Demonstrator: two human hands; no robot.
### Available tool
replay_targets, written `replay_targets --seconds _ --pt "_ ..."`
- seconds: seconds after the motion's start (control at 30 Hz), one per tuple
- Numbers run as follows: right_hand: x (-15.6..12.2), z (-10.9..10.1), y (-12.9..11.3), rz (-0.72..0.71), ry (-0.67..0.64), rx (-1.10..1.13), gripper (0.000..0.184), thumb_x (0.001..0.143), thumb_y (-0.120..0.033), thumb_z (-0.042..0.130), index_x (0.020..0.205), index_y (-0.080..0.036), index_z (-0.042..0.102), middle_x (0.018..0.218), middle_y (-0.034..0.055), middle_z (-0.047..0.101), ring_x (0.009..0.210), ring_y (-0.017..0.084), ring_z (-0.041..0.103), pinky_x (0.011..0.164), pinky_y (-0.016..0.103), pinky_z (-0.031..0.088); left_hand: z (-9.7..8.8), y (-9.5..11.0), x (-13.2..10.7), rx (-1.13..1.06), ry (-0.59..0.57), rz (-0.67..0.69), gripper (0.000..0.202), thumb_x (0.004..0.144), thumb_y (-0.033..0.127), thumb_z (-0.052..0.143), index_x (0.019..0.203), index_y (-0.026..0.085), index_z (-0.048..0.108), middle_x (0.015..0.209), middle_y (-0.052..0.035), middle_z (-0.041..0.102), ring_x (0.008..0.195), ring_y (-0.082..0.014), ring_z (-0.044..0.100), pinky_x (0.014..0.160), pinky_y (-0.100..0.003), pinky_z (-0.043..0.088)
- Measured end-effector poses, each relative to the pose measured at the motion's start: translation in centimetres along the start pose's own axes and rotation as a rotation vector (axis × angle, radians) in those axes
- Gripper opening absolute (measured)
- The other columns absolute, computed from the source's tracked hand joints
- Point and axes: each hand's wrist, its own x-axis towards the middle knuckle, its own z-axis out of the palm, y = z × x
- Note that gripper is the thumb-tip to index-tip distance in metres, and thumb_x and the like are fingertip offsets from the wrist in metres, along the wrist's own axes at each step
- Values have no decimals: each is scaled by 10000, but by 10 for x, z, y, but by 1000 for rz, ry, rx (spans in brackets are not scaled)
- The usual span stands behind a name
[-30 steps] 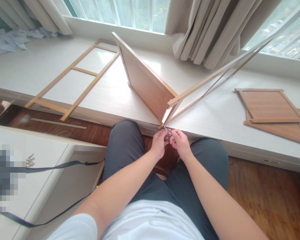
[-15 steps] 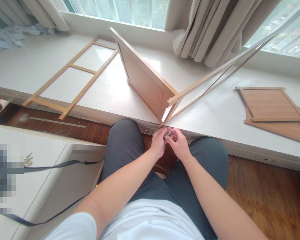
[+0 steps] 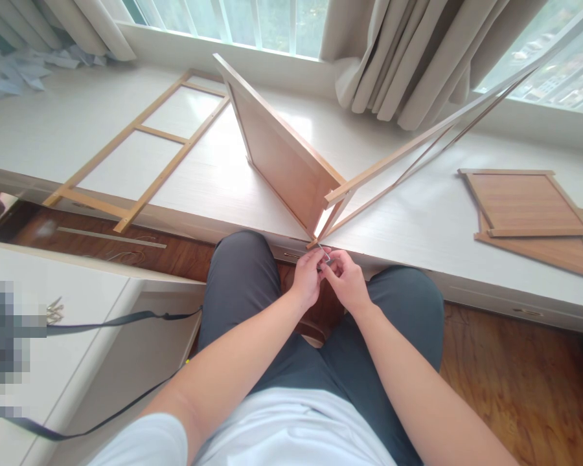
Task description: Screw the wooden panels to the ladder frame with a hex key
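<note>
Between my hands is a small bent metal hex key (image 3: 328,257), its long end reaching up to the corner of a wooden frame. The fingers of my left hand (image 3: 308,279) are closed around the key's shaft, just below that corner. My right hand (image 3: 348,279) pinches the key near its bend. Joined at this low corner are a wooden panel (image 3: 291,155), standing on edge and slanting to the left, and a long open wooden frame (image 3: 383,162) stretching up to the right. Fingers partly hide the key and anything small beside it.
A ladder-like wooden frame (image 3: 162,175) lies on the white window ledge (image 3: 408,223) at left. Two overlapping wooden panels (image 3: 529,200) lie at right. Curtains (image 3: 398,58) hang behind. A black strap (image 3: 126,317) crosses the white furniture at lower left.
</note>
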Motion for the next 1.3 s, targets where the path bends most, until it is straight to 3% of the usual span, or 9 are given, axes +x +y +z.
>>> replay_targets --seconds 0.63,1.3 --pt "-1 0 -2 -61 67 -158 197 929 -434 632 1019 -259 614 650 -34 608 560 181 555 619 301 421 2 4 -2 -18 -5 -6 299 657 332 871 853 143 749 787 3 616 669 -89 536 615 -222 455" --pt "-1 -2 -1 -51 35 -103 245 998 -486 582 988 -254 663 670 -16 634 589 184 569 631 302 430 -1 1 0 11 -33 6 293 682 361 883 849 168 740 793 -13 644 714 -115 582 607 -220 444"
